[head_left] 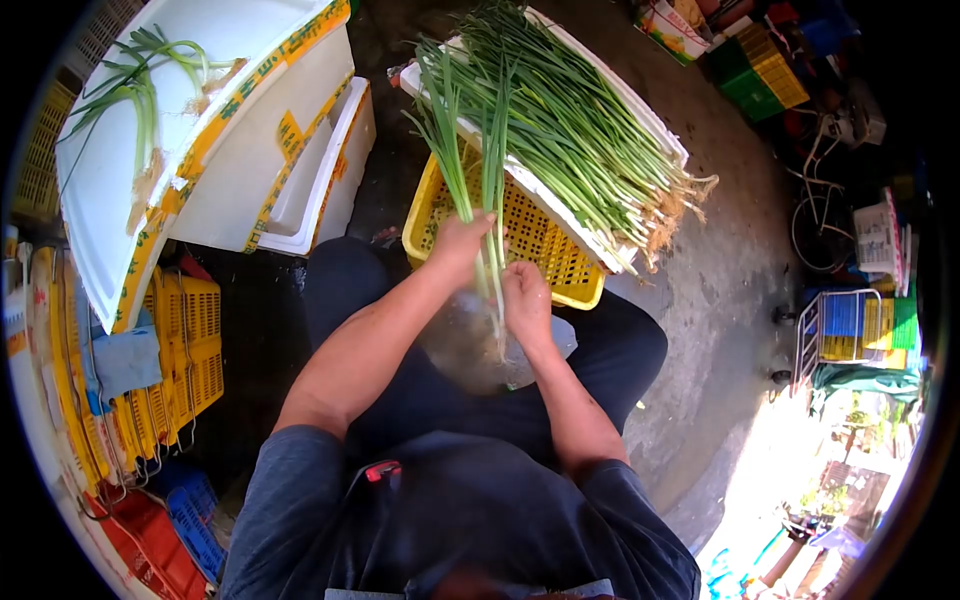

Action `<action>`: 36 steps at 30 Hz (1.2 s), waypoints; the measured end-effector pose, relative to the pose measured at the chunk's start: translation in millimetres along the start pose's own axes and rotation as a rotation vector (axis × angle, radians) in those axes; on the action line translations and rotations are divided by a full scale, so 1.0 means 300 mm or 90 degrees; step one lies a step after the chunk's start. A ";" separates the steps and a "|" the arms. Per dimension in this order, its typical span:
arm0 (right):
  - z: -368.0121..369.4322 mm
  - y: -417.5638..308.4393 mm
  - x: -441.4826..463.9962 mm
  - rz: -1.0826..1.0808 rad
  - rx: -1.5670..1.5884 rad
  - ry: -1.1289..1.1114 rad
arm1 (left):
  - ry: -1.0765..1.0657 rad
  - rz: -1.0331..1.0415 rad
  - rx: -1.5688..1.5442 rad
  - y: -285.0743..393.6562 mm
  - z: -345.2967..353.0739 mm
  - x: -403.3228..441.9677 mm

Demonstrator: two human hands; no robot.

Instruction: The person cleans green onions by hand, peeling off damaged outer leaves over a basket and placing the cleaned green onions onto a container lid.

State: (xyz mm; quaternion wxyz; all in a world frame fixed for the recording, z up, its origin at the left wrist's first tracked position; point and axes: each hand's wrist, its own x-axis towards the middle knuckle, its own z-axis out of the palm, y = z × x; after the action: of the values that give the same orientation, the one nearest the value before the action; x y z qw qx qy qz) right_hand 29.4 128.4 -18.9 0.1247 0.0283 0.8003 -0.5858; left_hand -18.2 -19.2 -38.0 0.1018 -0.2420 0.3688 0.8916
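Observation:
Several long scallions [493, 170] stand in my left hand [463, 248], which is wrapped round their pale stalks. Their green leaves point away from me, and the root ends hang down between my knees. My right hand [527, 300] is closed against the lower white stalks, its fingertips pinched at them. Just beyond my hands is a yellow plastic crate [580, 291]. A white foam lid or tray [668, 140] rests across it, carrying a large heap of scallions [580, 130] with roots to the right. Below the hands, the root ends look blurred.
At the left, a white foam box [230, 185] has a few loose scallions [145, 110] on its top. Yellow crates [190, 335] with a blue cloth [125, 360] stand nearer me. A metal trolley [815, 335] is at the right on the concrete floor [715, 300].

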 end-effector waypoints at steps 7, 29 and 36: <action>0.000 0.125 -0.023 -0.091 -0.169 0.023 | 0.027 -0.027 0.014 -0.006 -0.005 0.012; 0.031 -0.047 0.359 0.079 0.199 -0.132 | 0.028 0.008 0.050 0.004 -0.003 -0.025; 0.026 -0.075 0.345 0.046 0.134 -0.095 | 0.022 0.045 0.057 0.006 0.024 -0.038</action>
State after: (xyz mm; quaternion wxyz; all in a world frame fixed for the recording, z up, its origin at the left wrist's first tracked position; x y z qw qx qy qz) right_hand -73.7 103.7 -24.4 0.2010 0.0264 0.7213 -0.6623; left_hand -11.7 -15.4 -26.7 0.0749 -0.2392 0.4182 0.8731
